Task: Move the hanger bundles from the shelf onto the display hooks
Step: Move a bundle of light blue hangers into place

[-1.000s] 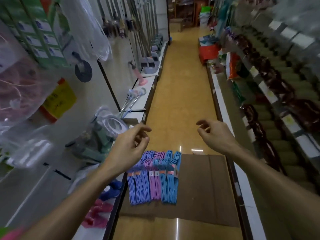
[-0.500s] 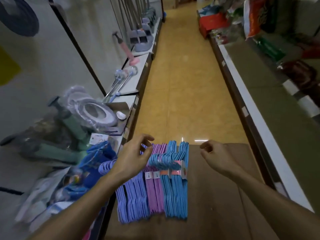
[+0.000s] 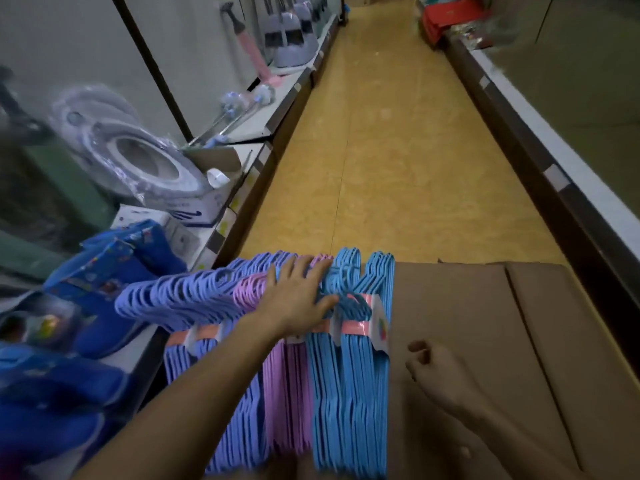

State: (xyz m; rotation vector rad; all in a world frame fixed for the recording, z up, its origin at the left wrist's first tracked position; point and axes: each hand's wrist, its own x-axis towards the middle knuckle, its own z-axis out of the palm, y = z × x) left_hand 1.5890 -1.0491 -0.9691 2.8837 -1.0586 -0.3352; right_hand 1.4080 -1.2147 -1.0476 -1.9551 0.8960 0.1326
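Note:
Several hanger bundles lie side by side on a brown cardboard box: purple ones on the left, a pink one in the middle, blue ones on the right, each banded with a pink-and-white label. My left hand rests flat on the hook ends of the pink and blue bundles, fingers spread and straight. My right hand hovers just right of the blue bundle over the cardboard, fingers loosely curled, holding nothing. No display hooks are in view.
A low shelf runs along the left wall with blue packaged goods, a wrapped toilet seat on a white box, brushes and dustpans. The yellow aisle floor stretches ahead. Another shelf edge lines the right.
The view has tilted down and come closer. My left hand went from hovering above the bundles to lying flat on them. My right hand dropped lower beside the blue bundle.

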